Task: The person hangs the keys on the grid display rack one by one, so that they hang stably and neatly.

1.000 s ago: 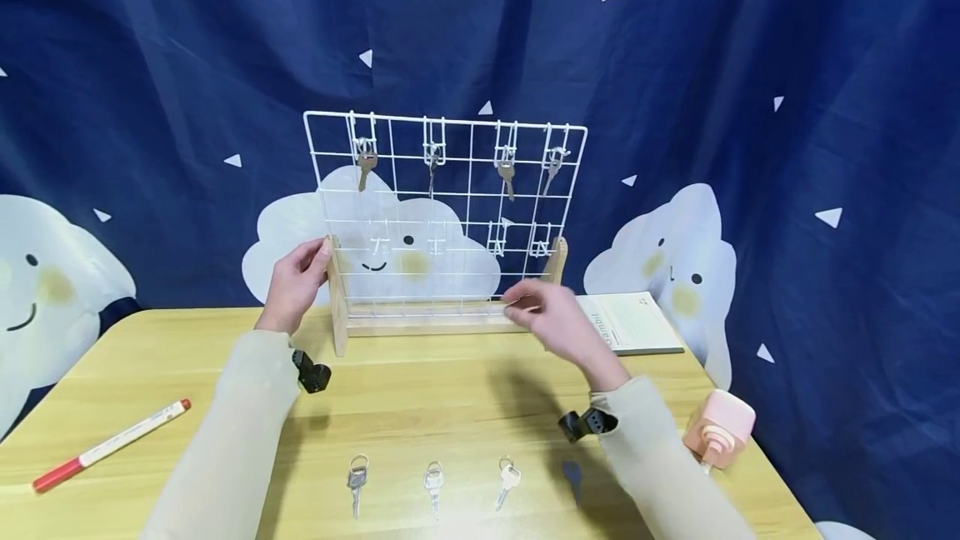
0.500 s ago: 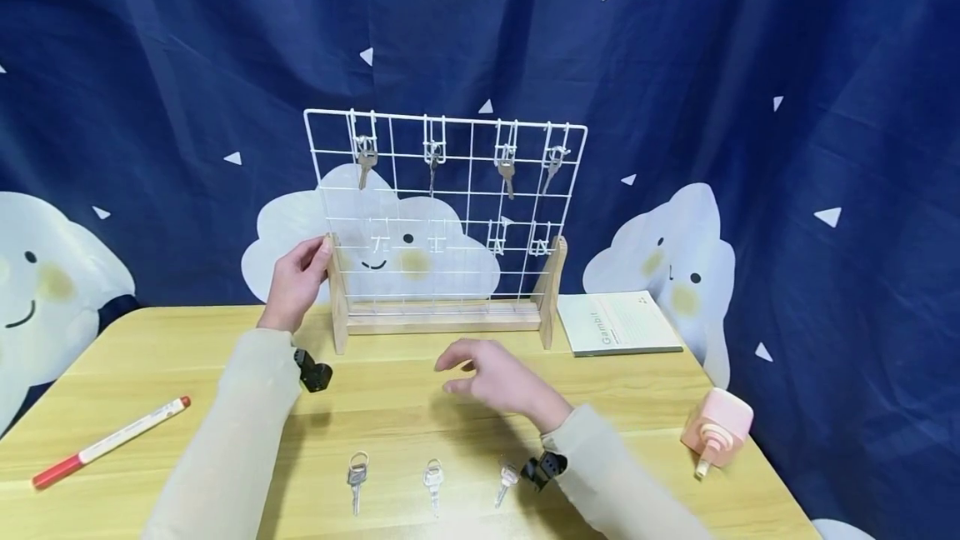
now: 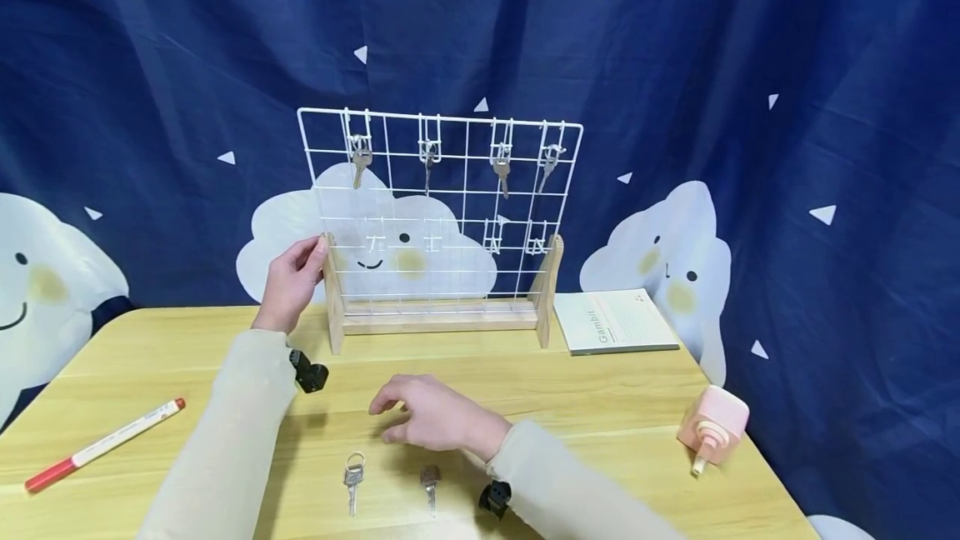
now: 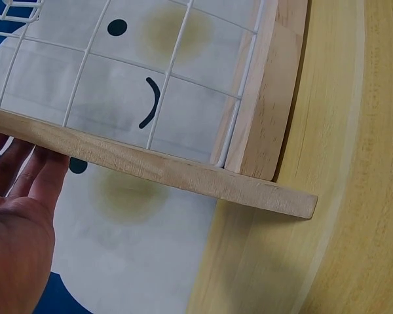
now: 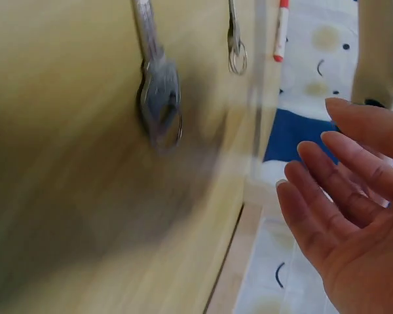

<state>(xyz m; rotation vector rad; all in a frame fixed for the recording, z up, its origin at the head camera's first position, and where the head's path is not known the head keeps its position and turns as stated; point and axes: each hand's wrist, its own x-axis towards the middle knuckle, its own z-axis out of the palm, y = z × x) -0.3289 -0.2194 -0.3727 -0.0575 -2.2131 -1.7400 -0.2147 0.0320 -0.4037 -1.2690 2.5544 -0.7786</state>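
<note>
My left hand [image 3: 288,283] grips the wooden side post [image 4: 150,159] of a white wire grid rack [image 3: 442,323], its fingers [image 4: 49,173] reaching behind the wood. Keys hang from hooks along the grid's upper row, among them a brass-coloured key [image 3: 361,167]; the lower hooks [image 3: 536,242] carry none. My right hand [image 3: 438,412] hovers over the table with loosely bent fingers and nothing between them. Below it lie a key with a ring [image 3: 353,480] and another key [image 3: 429,482] in my hand's shadow. My right sleeve covers the table further right.
A red-and-white marker [image 3: 105,446] lies at the left. Right of the rack lies a notepad [image 3: 615,322], and a pink pump bottle [image 3: 715,427] stands near the table's right edge. A dark blue curtain [image 3: 660,48] with cloud prints hangs behind.
My right hand has moved from the rack's lower right, left and toward me, to above the keys on the table. My left hand stays on the post.
</note>
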